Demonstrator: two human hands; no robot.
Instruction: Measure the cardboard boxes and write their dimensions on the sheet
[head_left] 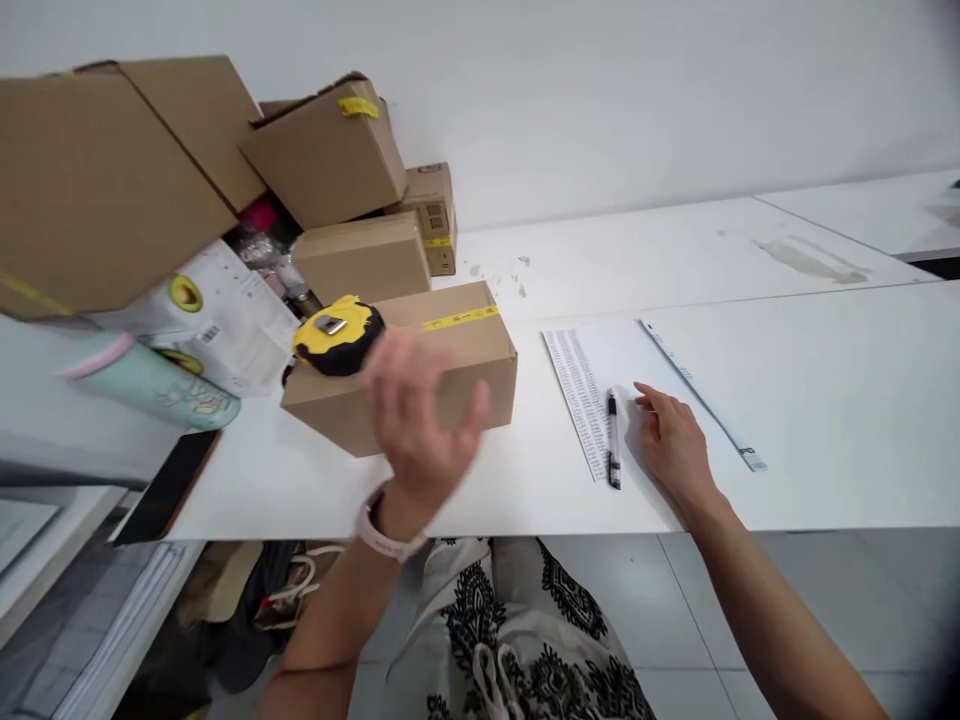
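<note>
My left hand (420, 420), wearing a pale wristband (386, 525), is raised in front of a closed cardboard box (469, 365). Its fingers are slightly blurred, the thumb stands apart, and nothing shows in it. A yellow and black tape measure (337, 337) rests on top of that box, just beyond my left fingertips; whether they touch it I cannot tell. My right hand (673, 435) lies on a white printed sheet (574, 390), fingers loosely stretched and holding nothing. Left of it, a pen (613, 440) with a black cap lies on the sheet. Along the sheet's right side runs a light blue strip (701, 395).
Cardboard boxes (330, 155) are piled at the back left against the wall. A mint green bottle (157, 380) leans beside a white box (217, 320) with avocado pictures. A dark flat phone-like object (169, 487) lies at the left front edge of the white table (840, 420).
</note>
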